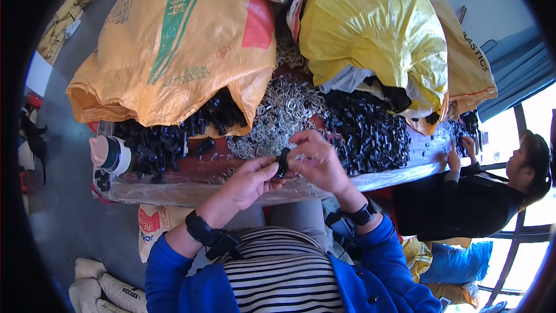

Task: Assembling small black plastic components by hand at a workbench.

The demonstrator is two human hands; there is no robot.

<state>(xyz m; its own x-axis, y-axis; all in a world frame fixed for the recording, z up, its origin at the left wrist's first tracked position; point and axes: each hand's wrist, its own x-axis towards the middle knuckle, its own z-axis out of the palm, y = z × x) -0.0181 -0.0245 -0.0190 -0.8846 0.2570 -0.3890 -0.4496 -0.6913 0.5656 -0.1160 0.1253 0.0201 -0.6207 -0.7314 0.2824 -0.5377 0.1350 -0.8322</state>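
Above the table's front edge, both my hands meet at a small black plastic part [282, 162], which stands roughly upright. My left hand [253, 181] is closed, pinching the part between thumb and fingers. My right hand [319, 162] comes in from the right with bent fingers closed against the part's side; whatever sits between its fingertips is too small to make out. Just beyond lies a pile of small silvery metal clips [272, 119]. Black plastic pieces [368, 136] are heaped to the right, and larger black plastic parts [147, 148] to the left.
An orange woven sack [197, 35] and a yellow sack [376, 29] stand on the far side of the red table [194, 169], spilling black parts. A white lidded cup [116, 157] is at the left corner. A person in black [457, 203] works at the right end.
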